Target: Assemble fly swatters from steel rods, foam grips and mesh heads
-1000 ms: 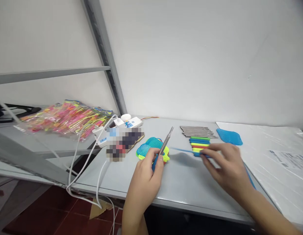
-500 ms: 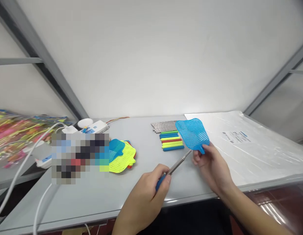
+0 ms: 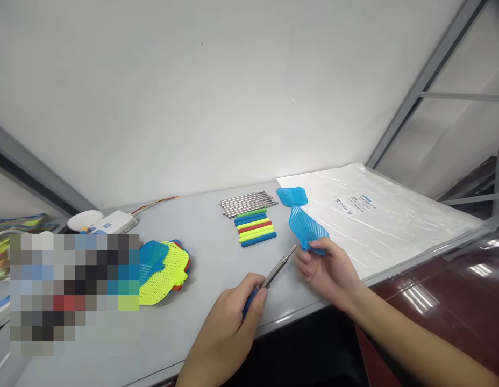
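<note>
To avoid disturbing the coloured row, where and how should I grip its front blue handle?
I'd pinch the blue handle near its right end, coming from the near right: it lies flat, outermost in the row, and that end juts slightly past the yellow handle behind.

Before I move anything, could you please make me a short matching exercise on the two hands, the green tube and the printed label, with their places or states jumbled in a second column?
Column one:
1. Left hand
2. Right hand
3. Green tube
4. Printed label

Column two:
A. Holds a blue mesh paddle
B. On the white plastic sheeting
C. Holds a blue-handled metal rod
D. Lies next to the loose metal rods

Right pairs: 1-C, 2-A, 3-D, 4-B.
</note>
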{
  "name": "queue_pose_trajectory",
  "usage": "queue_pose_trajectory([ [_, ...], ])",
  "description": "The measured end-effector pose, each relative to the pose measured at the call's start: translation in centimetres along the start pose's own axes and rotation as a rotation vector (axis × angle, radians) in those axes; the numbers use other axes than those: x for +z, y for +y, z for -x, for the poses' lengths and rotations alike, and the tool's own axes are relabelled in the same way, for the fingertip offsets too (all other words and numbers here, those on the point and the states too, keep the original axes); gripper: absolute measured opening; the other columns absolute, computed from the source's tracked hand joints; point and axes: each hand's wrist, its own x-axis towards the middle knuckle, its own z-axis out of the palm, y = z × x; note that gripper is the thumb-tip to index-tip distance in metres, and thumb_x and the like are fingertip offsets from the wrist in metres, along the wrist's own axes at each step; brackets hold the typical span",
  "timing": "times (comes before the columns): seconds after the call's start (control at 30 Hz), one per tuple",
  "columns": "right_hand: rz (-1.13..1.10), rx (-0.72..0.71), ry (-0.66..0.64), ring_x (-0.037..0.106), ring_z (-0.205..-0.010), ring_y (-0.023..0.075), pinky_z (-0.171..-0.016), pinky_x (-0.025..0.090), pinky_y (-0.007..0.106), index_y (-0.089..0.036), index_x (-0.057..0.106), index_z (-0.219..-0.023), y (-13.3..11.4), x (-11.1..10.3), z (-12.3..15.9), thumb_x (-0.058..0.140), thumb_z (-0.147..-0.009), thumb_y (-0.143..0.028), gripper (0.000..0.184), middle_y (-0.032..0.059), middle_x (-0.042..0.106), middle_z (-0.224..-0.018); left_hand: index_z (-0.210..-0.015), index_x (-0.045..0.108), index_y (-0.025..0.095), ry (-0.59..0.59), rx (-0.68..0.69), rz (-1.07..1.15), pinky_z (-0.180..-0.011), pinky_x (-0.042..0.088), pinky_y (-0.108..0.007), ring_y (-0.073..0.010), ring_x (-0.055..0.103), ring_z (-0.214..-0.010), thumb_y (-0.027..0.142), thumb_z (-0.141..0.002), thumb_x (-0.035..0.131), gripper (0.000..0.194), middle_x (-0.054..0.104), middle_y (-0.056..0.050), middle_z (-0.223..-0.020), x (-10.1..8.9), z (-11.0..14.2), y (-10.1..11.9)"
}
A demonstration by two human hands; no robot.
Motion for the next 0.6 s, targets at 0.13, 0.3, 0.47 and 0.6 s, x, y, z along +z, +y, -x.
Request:
queue_pose_trajectory([
  [0.13, 0.177, -0.16, -0.032, 0.047, -0.055, 0.0148, -0.054, 0.038, 0.029, -0.02, 0.055, -0.064, -0.2, -1.4, -0.4, 0.056, -0.081, -0.036, 0.023, 0.0025, 0.056, -0.063, -0.101, 0.055, 0.029, 0.024, 0.031, -0.012, -0.071, 0.041, -0.026, -0.0159, 0.059, -0.078, 0.045, -0.101, 0.036, 0.026, 0.064, 0.005, -0.084, 0.2, -0.3, 0.2],
  [0.3, 0.321, -0.341, -0.095, 0.044, -0.053, 0.0141, -0.055, 0.036, 0.029, -0.021, 0.058, -0.07, 0.8, -2.1, -0.3, 0.051, -0.092, -0.045, 0.033, -0.0006, 0.051, -0.057, -0.101, 0.059, 0.028, 0.049, 0.073, -0.026, -0.072, 0.044, -0.025, -0.0155, 0.062, -0.079, 0.043, -0.101, 0.038, 0.026, 0.067, 0.005, -0.086, 0.3, -0.5, 0.4],
  [0.47, 0.448, -0.444, -0.032, 0.043, -0.051, 0.0138, -0.053, 0.034, 0.029, -0.021, 0.057, -0.069, 1.2, -2.3, -0.2, 0.051, -0.092, -0.045, 0.034, -0.002, 0.047, -0.056, -0.112, 0.064, 0.03, 0.098, 0.122, -0.094, -0.082, 0.049, -0.025, -0.019, 0.066, -0.098, 0.042, -0.099, 0.042, 0.029, 0.072, 0.002, -0.101, 0.6, -0.6, 0.0],
  [0.6, 0.612, -0.554, 0.021, 0.041, -0.052, 0.0133, -0.053, 0.032, 0.029, -0.022, 0.05, -0.062, 1.4, -2.7, -0.3, 0.048, -0.094, -0.044, 0.039, -0.0025, 0.045, -0.056, -0.121, 0.065, 0.029, 0.125, 0.145, -0.172, -0.094, 0.05, -0.029, -0.0203, 0.065, -0.109, 0.041, -0.099, 0.042, 0.034, 0.07, 0.0, -0.119, 0.5, -0.3, -0.6],
])
